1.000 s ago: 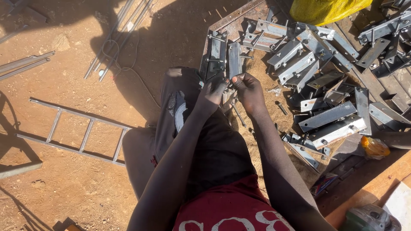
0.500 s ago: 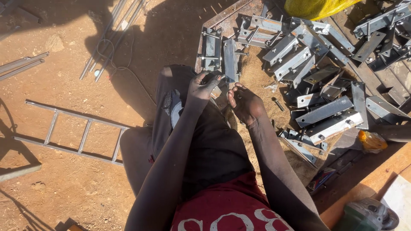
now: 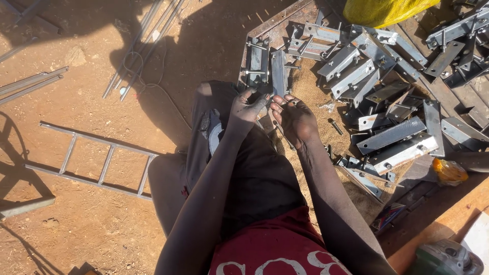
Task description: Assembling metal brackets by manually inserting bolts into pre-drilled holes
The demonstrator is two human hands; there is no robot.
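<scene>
Above the dark-trousered lap, the left hand (image 3: pixel 248 106) and right hand (image 3: pixel 294 118) meet at the near end of a flat grey steel bracket (image 3: pixel 278 76) standing on coarse burlap sacking (image 3: pixel 310 91). Left grip pinches the bracket's end; right grip curls half closed, what it holds too small to tell. Right of the bracket lies a heap of angular bolted steel channels (image 3: pixel 392 135); left of it, a welded rod ladder frame (image 3: pixel 97 160) rests on red dirt.

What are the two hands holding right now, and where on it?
Left hand and right hand meet at the near end of a flat grey metal bracket; the exact grip cannot be told.
</scene>
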